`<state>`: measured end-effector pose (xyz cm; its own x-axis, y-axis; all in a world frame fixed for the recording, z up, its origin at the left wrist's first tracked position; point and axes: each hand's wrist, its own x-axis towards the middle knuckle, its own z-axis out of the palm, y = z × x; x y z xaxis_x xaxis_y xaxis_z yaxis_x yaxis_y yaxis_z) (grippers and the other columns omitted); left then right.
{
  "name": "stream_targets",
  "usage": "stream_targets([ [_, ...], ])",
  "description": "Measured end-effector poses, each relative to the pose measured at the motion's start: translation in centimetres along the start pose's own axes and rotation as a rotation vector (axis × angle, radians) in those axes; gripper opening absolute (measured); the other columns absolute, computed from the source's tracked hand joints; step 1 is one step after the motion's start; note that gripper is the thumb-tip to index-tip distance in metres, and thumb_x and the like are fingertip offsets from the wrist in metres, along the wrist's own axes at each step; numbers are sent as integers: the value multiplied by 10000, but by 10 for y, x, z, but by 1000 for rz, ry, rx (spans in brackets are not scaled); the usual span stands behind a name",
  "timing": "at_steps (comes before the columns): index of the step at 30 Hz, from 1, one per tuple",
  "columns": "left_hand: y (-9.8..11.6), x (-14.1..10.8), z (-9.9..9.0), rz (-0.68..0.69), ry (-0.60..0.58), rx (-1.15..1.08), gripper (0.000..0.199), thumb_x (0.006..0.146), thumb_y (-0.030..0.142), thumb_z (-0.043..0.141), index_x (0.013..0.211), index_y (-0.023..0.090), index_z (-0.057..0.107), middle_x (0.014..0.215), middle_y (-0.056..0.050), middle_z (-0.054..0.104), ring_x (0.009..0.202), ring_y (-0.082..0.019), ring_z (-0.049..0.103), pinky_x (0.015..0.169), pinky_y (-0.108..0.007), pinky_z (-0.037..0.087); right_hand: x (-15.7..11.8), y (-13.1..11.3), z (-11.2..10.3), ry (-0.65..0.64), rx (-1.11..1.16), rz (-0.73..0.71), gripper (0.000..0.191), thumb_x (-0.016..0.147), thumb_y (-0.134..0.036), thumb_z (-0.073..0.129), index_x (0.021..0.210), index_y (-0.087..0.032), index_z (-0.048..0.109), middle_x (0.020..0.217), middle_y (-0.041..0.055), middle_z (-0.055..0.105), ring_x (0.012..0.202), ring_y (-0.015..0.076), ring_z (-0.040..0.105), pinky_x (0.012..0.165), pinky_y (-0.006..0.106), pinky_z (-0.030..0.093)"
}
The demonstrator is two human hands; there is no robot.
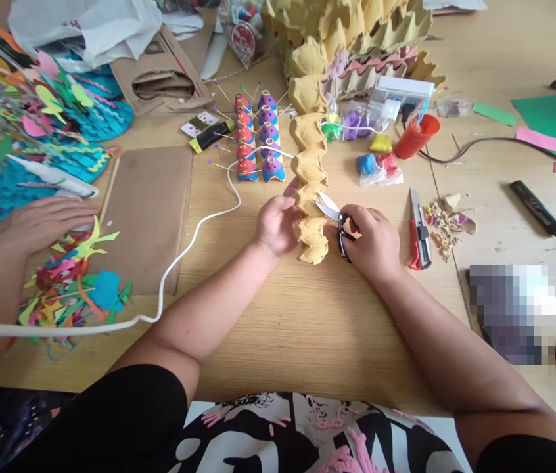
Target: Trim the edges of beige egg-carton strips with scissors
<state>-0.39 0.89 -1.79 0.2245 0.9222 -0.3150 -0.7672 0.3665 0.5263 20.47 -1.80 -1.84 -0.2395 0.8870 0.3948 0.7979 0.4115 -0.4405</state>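
Strip (309, 165), twelve o'clock from the shirt (317, 437), is held at its seven o'clock by the left hand (277, 225), fingers half-curled; scissors (341, 226) are gripped at five by the right hand (373, 242), fingers wrapped.

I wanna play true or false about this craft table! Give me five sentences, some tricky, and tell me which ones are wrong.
1. The left hand holds a yellow egg-carton strip. True.
2. A paintbrush is in the other hand. False: the right hand holds scissors.
3. The scissors are shut tight. False: they are open.
4. The utility knife lies right of the scissors. True.
5. A cup stands left of the strip. False: the red cup is on its right.
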Motion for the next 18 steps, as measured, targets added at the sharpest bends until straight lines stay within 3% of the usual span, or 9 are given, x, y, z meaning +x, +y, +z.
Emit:
stream_targets([
  [11,-5,-1,1,76,-111,87,820,740,316,762,1526,491,604,1166,10,862,1189,-361,817,998,-553,641,-1,-1,4,19,20,5,256,963,-357,671,1185,-233,645,1003,104,748,962,313,672,878,434,525],
  [18,-4,-3,4,118,-64,139,675,724,294,720,1384,436,695,1148,0,863,1220,-360,780,990,-560,635,1,7,2,-59,232,156,442,883,-370,698,1298,-229,646,904,34,722,790,238,646,722,372,485],
])
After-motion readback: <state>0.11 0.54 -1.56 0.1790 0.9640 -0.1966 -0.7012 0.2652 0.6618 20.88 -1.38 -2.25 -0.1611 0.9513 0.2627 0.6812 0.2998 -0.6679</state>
